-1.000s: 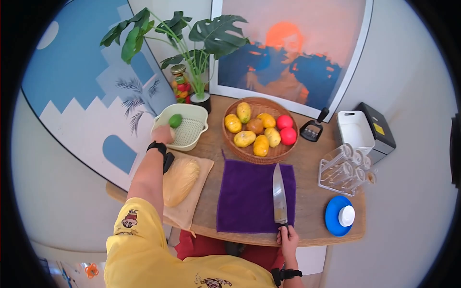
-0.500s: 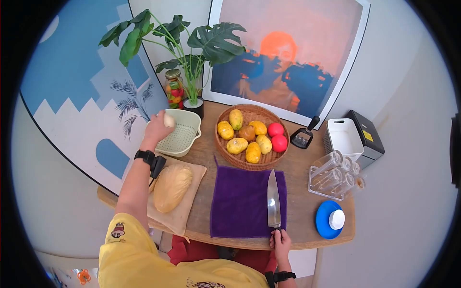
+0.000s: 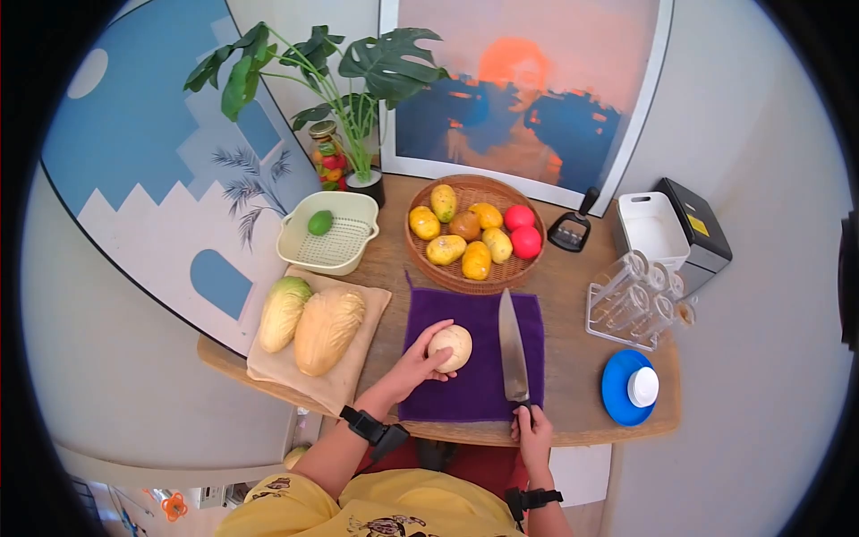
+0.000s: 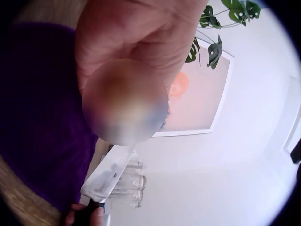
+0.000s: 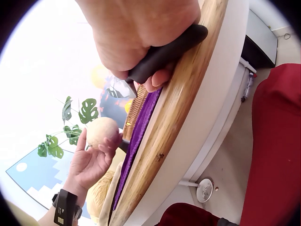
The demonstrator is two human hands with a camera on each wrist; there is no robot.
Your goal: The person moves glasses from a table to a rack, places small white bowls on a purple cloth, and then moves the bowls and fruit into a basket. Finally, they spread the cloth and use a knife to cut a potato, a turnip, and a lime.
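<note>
My left hand (image 3: 416, 362) holds a round, cream-coloured fruit-like ball (image 3: 450, 347) over the purple cloth (image 3: 447, 394), its fingers curled about one side. In the right wrist view that ball (image 5: 102, 132) sits against the fingers above the palm. My right hand (image 3: 535, 430) grips a large kitchen knife (image 3: 513, 345) by its black handle (image 5: 164, 54) at the table's front edge. The broad blade points away from me, over the cloth's right side. In the left wrist view the ball's surface is blurred.
A pale green basket (image 3: 331, 262) with one green fruit (image 3: 320, 223) stands back left. Two cabbage-like heads (image 3: 329, 331) lie on a beige cloth (image 3: 353, 371). Behind the purple cloth is a wicker basket (image 3: 420, 262) of fruit; a glass rack (image 3: 626, 336) and blue plate (image 3: 617, 407) stand right.
My left hand has lifted the cream-coloured ball out of the green basket and carried it right and toward me, over the purple cloth. My right hand stays on the knife handle.
</note>
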